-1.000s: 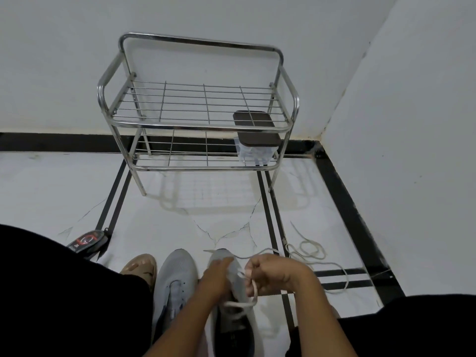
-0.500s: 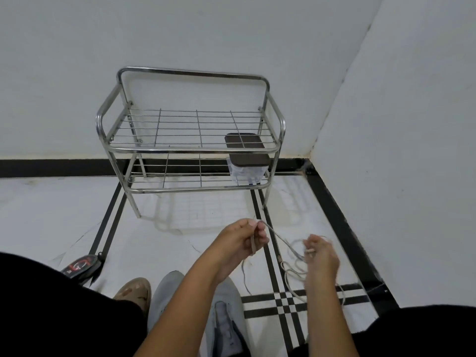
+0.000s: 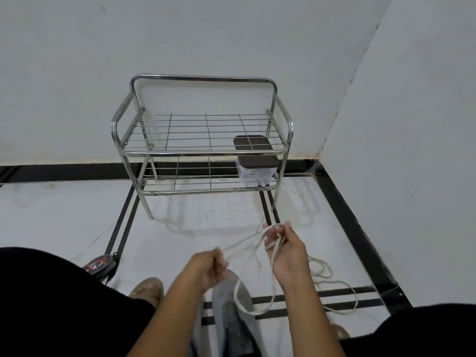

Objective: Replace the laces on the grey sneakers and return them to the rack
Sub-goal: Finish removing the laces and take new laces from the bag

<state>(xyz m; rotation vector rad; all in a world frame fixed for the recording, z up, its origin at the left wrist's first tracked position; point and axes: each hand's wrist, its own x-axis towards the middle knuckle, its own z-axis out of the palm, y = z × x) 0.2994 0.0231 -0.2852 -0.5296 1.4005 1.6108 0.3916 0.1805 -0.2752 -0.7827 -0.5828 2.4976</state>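
Observation:
A grey sneaker (image 3: 233, 315) lies on the floor at the bottom centre, partly hidden by my arms. My left hand (image 3: 210, 269) pinches a white lace (image 3: 257, 309) above the shoe's toe. My right hand (image 3: 287, 249) grips several strands of the same lace, held up to the right of the left hand. The lace stretches between both hands and hangs in a loop down over the sneaker. The metal shoe rack (image 3: 203, 150) stands against the far wall, both wire shelves bare of shoes.
A loose white lace (image 3: 334, 284) lies coiled on the floor right of my right hand. A clear box with a dark lid (image 3: 257, 167) sits on the rack's lower shelf. A black and red device (image 3: 99, 265) lies at left, a tan shoe (image 3: 148, 289) beside my knee.
Both hands rose from the sneaker, pulling the lace up. My right hand lifted and gathered several strands; my left hand dropped back lower. The camera tilted up.

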